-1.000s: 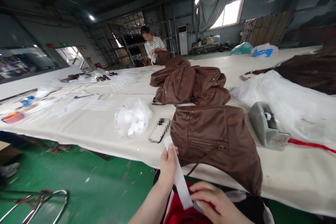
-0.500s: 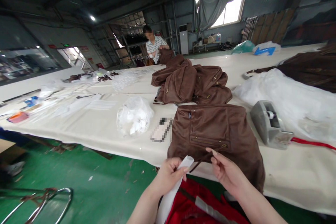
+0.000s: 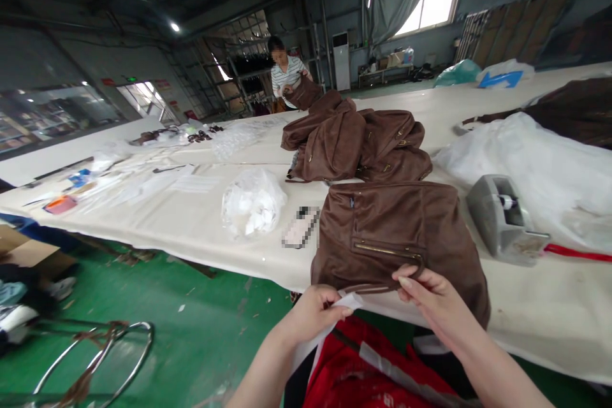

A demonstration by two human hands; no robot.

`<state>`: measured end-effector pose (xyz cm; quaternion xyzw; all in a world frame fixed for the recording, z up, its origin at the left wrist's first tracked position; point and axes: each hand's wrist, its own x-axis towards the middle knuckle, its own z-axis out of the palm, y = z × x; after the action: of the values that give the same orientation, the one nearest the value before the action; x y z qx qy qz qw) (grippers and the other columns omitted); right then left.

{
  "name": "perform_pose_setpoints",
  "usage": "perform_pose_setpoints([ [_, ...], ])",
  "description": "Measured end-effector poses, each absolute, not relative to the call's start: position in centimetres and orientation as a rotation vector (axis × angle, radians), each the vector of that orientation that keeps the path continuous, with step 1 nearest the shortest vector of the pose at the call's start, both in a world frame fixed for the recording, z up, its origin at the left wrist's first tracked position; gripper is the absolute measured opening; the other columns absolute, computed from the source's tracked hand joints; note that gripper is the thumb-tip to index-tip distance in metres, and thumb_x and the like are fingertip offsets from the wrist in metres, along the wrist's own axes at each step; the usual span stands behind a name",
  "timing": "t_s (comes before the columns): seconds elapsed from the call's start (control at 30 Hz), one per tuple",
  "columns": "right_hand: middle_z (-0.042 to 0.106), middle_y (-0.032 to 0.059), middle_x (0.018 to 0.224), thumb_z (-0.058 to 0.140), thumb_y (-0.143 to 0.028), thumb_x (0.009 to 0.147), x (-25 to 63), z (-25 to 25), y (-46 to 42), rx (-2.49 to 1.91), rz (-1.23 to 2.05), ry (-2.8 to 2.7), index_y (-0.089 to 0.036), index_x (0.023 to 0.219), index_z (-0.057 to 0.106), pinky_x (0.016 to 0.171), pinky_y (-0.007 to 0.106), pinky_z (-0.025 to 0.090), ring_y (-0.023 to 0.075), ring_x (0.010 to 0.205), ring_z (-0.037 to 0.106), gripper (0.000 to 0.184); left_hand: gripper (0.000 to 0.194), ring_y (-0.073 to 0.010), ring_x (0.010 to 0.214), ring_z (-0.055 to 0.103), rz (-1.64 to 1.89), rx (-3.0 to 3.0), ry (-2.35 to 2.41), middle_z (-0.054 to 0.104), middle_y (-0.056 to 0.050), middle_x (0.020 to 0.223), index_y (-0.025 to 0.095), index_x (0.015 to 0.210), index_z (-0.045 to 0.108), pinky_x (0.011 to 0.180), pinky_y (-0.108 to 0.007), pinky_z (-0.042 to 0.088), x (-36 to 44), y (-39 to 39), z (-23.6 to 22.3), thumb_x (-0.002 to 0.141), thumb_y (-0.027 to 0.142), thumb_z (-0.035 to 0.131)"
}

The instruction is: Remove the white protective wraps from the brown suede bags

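A brown bag (image 3: 387,210) lies on the table edge before me, with a gold-toned zip (image 3: 382,248) across its front. My right hand (image 3: 425,293) is closed in a pinch on a narrow brown strip (image 3: 377,289), near the right end of the zip. The strip runs left along the bag's lower edge toward my other hand. Thumb and fingers of my left hand (image 3: 320,312) grip a white sheet (image 3: 351,301), thin like paper or tissue, whose lower part hangs below over my red apron (image 3: 354,370).
More brown bags (image 3: 354,140) are heaped behind. A phone (image 3: 300,227) and a clear plastic bag (image 3: 253,204) lie left; a grey tape dispenser (image 3: 502,220) and white plastic sheeting (image 3: 535,172) right. Across the table a person (image 3: 287,73) handles a brown bag. A metal-framed stool (image 3: 95,363) stands lower left.
My right hand has moved slightly right with the brown strip, which now stretches more level. The white sheet in my left hand has tilted flatter. The far person has lifted their bag a little.
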<state>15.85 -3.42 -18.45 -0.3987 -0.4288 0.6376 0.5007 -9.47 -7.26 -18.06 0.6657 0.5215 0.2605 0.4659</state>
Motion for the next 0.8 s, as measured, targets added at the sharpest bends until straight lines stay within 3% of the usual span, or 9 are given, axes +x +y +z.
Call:
perform_pose_setpoints([
  [0.3,0.068,0.0047,0.08,0.082,-0.042,0.063,16.7,-19.2,-3.5,-0.959,1.55,-0.886,-0.021,0.076,0.071,0.058,0.027,0.045,0.0124,0.06,0.053,0.027,0.043,-0.0113,0.057,0.045,0.589,1.666,1.371,0.055,0.001,0.059,0.013,0.063,0.064,0.053,-0.021,0.031,-10.7,-7.1,-18.6,0.08,0.053,0.059],
  [0.57,0.061,0.0019,0.062,0.078,-0.049,0.065,16.0,-19.1,-3.5,-1.009,1.493,-1.083,-0.016,0.077,0.071,0.055,0.028,0.041,0.0129,0.056,0.05,0.035,0.033,-0.0105,0.056,0.044,0.509,1.825,1.437,0.051,0.003,0.058,0.015,0.061,0.063,0.053,-0.021,0.028,-10.3,-7.2,-17.4,0.081,0.043,0.062],
  [0.8,0.061,0.001,0.064,0.074,-0.046,0.071,16.1,-19.1,-3.5,-1.007,1.507,-1.149,-0.017,0.08,0.071,0.057,0.027,0.041,0.0127,0.057,0.05,0.03,0.024,-0.0116,0.059,0.049,0.495,1.907,1.438,0.056,0.002,0.061,0.018,0.064,0.066,0.055,-0.022,0.029,-9.9,-6.9,-17.4,0.08,0.035,0.063],
])
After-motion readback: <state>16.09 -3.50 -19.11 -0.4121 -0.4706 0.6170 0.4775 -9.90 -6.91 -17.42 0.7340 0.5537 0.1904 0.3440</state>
